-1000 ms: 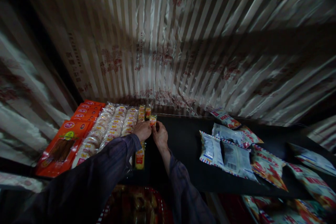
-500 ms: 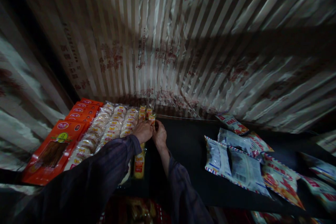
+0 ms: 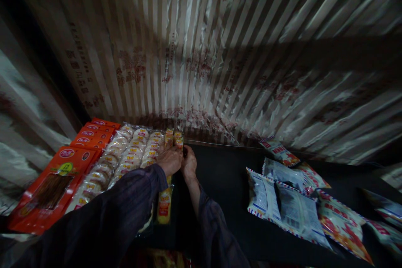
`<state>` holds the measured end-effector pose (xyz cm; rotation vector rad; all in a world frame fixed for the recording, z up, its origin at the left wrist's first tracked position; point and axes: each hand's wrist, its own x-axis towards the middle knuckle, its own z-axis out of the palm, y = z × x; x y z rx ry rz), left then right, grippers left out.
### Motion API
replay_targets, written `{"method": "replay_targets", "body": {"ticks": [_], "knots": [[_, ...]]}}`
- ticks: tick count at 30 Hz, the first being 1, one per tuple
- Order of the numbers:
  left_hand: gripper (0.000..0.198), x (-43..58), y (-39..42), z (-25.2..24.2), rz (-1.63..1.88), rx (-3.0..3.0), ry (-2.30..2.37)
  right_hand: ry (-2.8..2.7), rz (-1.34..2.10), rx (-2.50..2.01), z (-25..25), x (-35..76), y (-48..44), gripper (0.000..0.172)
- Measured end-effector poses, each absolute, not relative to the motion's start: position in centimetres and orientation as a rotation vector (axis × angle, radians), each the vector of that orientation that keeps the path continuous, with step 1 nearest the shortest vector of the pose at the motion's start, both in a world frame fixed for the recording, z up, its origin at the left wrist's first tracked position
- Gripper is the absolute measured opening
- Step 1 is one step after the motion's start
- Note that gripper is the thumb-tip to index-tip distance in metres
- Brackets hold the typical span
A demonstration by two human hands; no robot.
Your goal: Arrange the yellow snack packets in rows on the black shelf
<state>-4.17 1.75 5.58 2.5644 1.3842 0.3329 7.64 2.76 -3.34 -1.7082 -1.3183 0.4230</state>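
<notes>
Yellow packets in a single column (image 3: pixel 164 207) run away from me along the dark worktop (image 3: pixel 226 184), just right of the rows of round cakes in clear wrap (image 3: pixel 125 155).

Obs. 1: my left hand (image 3: pixel 169 160) and right hand (image 3: pixel 189 163) meet at the far end of that column, knuckles almost touching. Both sleeves (image 3: pixel 119 213) are dark, and the left forearm crosses over the near cakes.

Obs. 2: the fingers of both hands are bent in close, with the tips at the near edge of the far yellow packet (image 3: pixel 179 143). The light is poor, and I cannot tell whether either hand actually grips it or only rests against it.

Obs. 3: the far yellow packet lies close to the striped wall covering (image 3: pixel 201 50), beside the last cakes.

Obs. 4: orange packs (image 3: pixel 53 180) overlap in a line at the far left, touching the cakes.

Obs. 5: blue-and-white bags (image 3: pixel 282 201) and red-and-yellow bags (image 3: pixel 342 222) lie loosely overlapped to the right, well apart from the hands, with bare worktop between.
</notes>
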Motion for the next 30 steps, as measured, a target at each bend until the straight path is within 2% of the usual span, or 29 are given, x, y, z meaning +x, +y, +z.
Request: {"method": "replay_targets", "body": {"ticks": [5, 10, 17, 24, 30], "knots": [[0.035, -3.8, 2.2, 5.1, 0.222, 2.55, 1.417, -1.305, 0.427, -1.725, -3.4, 7.6, 3.2, 0.032], [0.038, -4.1, 2.7, 3.5, 0.336, 2.567, 1.412, -1.351, 0.37, -1.757, -3.2, 7.8, 2.9, 0.033], [0.043, -4.5, 1.8, 4.9, 0.189, 2.553, 1.425, -1.332, 0.401, -1.682, -3.2, 8.6, 3.4, 0.049], [0.045, -4.4, 1.5, 5.4, 0.22, 2.596, 1.382, -1.225, 0.631, -1.689, -2.7, 8.6, 5.6, 0.068], [0.046, -4.5, 1.9, 5.3, 0.195, 2.581, 1.378, -1.321, 0.608, -1.701, -2.6, 8.4, 6.1, 0.066]]}}
